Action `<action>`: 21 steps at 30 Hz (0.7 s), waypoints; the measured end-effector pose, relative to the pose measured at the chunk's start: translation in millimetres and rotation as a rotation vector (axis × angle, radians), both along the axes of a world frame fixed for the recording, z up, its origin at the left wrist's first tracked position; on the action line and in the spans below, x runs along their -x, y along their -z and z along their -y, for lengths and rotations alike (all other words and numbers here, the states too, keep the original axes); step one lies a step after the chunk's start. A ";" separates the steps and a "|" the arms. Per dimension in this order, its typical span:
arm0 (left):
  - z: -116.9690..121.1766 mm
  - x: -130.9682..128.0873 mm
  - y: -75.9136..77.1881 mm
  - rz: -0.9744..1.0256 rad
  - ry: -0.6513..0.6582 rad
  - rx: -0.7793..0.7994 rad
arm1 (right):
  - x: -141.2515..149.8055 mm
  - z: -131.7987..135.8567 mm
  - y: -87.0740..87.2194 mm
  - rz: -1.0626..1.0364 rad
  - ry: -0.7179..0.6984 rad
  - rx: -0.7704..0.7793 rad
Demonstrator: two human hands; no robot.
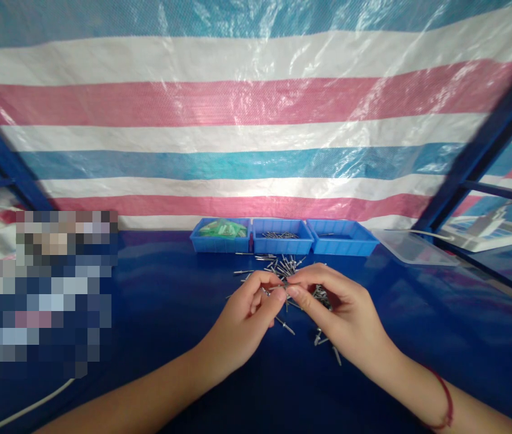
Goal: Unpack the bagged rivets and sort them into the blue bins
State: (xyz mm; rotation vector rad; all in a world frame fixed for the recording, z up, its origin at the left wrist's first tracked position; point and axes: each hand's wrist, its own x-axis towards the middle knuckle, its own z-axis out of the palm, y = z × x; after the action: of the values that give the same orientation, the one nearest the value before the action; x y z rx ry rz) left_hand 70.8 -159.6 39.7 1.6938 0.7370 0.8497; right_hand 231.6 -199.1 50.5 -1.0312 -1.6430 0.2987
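Note:
Over a pile of blind rivets, the fingertips of my two hands meet. My left hand is closed in a pinch on a thin metal rivet. The thumb and forefinger of my right hand pinch together at the rivet's other end, and the fingers hide most of it. More silvery rivets lie loose on the dark blue table around and below both hands, one rivet just under my left fingers. Part of the pile is covered by my right hand.
Three blue bins stand at the table's back: the left bin holds a green bag, the middle bin many rivets, the right bin a few. A clear plastic lid lies right of them. Blue frame posts and a striped sheet enclose the table.

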 end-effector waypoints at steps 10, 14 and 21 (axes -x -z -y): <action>-5.6 3.6 -0.3 -0.025 -0.146 -0.212 | -1.7 -5.6 5.6 0.111 -0.096 0.153; -8.2 5.2 -2.9 -0.023 -0.165 -0.244 | -15.5 -19.1 6.8 0.041 0.021 0.211; -35.0 20.0 -6.8 -0.354 -0.143 -0.687 | -100.6 -58.8 5.2 0.158 0.755 0.168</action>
State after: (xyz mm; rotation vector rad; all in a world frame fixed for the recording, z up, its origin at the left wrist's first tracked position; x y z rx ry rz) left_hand 50.8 -124.6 46.4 2.4716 0.8692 0.9824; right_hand 332.2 -140.2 45.3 -1.7501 -1.2600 -0.1584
